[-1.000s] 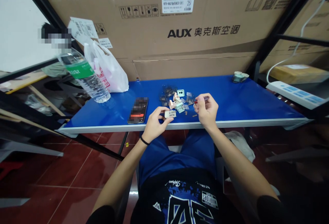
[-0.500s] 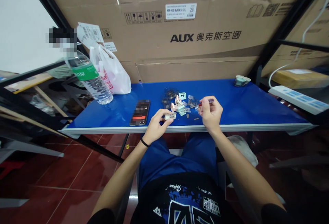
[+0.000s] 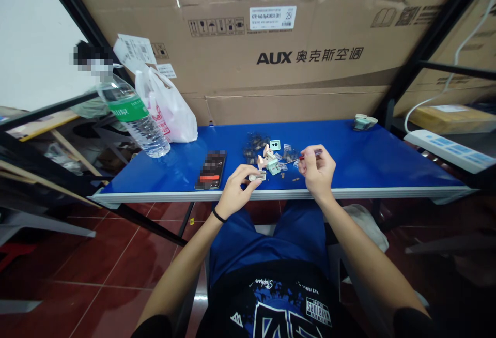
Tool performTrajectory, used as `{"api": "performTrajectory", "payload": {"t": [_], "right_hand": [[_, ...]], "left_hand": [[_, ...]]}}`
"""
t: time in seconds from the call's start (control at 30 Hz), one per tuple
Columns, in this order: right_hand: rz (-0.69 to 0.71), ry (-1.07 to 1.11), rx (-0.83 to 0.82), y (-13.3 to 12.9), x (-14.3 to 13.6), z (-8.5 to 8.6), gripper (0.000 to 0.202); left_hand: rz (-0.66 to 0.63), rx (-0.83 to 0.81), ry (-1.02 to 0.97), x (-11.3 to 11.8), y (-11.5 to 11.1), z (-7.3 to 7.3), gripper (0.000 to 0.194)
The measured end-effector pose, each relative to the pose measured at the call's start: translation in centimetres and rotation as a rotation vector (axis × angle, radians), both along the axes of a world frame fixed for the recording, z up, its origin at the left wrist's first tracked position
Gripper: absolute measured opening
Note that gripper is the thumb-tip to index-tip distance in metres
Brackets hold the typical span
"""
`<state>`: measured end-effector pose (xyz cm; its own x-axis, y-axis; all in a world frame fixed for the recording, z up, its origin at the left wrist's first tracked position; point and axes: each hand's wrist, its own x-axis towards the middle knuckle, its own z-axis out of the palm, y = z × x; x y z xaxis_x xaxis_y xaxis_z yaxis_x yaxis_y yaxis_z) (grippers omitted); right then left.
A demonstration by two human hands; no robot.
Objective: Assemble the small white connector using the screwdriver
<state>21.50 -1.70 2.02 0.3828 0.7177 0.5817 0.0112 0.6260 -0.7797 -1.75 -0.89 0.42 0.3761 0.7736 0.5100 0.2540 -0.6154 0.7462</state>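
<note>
Between the thumb and fingers of my left hand (image 3: 237,188) is a small cream plastic housing (image 3: 257,175), held just above the table's front part. My right hand (image 3: 320,172) grips a screwdriver (image 3: 309,156) with a red handle. Its thin metal shaft points left, and the tip is by a pale green plastic part (image 3: 274,167). Pink plastic pieces (image 3: 267,153) lie behind the housing, and a pale green square frame (image 3: 275,144) is further back. Dark translucent small parts (image 3: 256,144) are heaped beside them. Tiny brownish bits (image 3: 295,179) lie nearer the edge.
A phone (image 3: 211,170) lies left of my left hand on the blue table (image 3: 329,136). A water bottle (image 3: 135,116) and a white plastic bag (image 3: 174,105) stand at the left. Small parts (image 3: 365,121) sit back right, near a power strip (image 3: 451,149). A large carton (image 3: 232,69) rises behind.
The cream housing has tilted very slightly in my left hand. My right hand and the screwdriver hold the same place.
</note>
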Motion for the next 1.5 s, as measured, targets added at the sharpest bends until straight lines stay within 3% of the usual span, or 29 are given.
{"api": "performTrajectory", "payload": {"t": [0.3, 0.9, 1.17, 1.5], "right_hand": [[0.019, 0.004, -0.003, 0.0, 0.0, 0.0, 0.034], [0.016, -0.003, 0.006, 0.4, 0.4, -0.2, 0.035], [-0.004, 0.102, 0.069, 0.5, -1.3, -0.7, 0.027], [0.003, -0.337, 0.157, 0.2, -2.5, -3.1, 0.014]], "left_hand": [[-0.027, 0.050, 0.048, -0.2, 0.1, 0.0, 0.021], [0.051, 0.140, 0.034, 0.2, -0.1, -0.8, 0.015], [0.064, 0.128, -0.007, 0.3, -0.2, -0.9, 0.017], [0.047, 0.102, -0.033, 0.2, -0.2, -0.9, 0.016]]}}
